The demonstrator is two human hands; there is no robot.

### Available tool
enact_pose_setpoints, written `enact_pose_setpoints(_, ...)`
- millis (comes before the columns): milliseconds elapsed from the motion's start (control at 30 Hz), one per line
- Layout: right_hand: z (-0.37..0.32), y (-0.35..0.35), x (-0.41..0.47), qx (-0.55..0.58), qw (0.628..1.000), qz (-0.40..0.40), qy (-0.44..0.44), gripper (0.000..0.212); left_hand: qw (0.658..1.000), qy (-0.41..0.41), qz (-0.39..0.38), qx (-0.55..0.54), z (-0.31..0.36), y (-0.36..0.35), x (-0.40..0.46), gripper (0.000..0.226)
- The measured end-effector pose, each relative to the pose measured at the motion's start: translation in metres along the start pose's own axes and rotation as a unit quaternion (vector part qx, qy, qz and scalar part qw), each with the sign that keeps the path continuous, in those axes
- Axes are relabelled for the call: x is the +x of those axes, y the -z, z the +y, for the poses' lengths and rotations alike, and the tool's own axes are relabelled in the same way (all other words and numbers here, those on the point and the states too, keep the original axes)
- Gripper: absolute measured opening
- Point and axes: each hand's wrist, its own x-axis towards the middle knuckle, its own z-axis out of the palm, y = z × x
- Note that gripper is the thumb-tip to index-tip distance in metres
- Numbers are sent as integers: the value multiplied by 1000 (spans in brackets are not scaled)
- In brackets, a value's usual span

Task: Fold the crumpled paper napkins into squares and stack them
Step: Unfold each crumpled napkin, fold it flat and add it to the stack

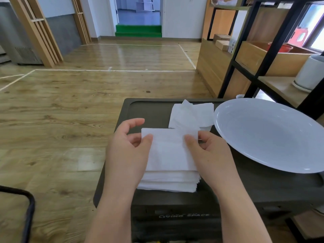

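Observation:
A white paper napkin (168, 151) is held flat above a stack of folded napkins (168, 181) on the dark box lid (150, 109). My left hand (128, 148) pinches the napkin's upper left corner between thumb and fingers. My right hand (208, 151) pinches its upper right corner the same way. Behind it, near the lid's far edge, lies a loose pile of unfolded napkins (191, 114), some overlapping at angles.
A large white plate (270, 135) sits on the right side of the lid, touching the loose pile. A black metal shelf (263, 55) with wooden boards and a white pot (310, 74) stands at the right. Wooden floor lies to the left; a black bar (29, 213) is at lower left.

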Motion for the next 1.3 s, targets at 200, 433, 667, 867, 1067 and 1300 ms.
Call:
enact_pose_setpoints(200,5,1,2,-128,991,18,-33,30,989,4,35,141,-4,-1,-5,39)
enact_pose_setpoints(433,9,-1,-2,-191,980,36,-32,36,983,-8,45,180,-12,-4,-2,44)
enact_pose_setpoints(667,11,-4,-3,-238,969,-14,-71,32,978,10,40,203,-21,-4,1,36)
enact_pose_setpoints(867,8,-3,-3,-213,975,-7,-68,28,960,-5,73,271,-19,-3,-2,41)
enact_pose_setpoints(1067,-7,-1,-14,-228,971,40,53,24,932,-203,23,299,-2,-6,-10,7)
enact_pose_setpoints(1300,3,-6,-9,-246,968,-51,-8,23,936,-137,-70,317,-19,-13,-5,4)
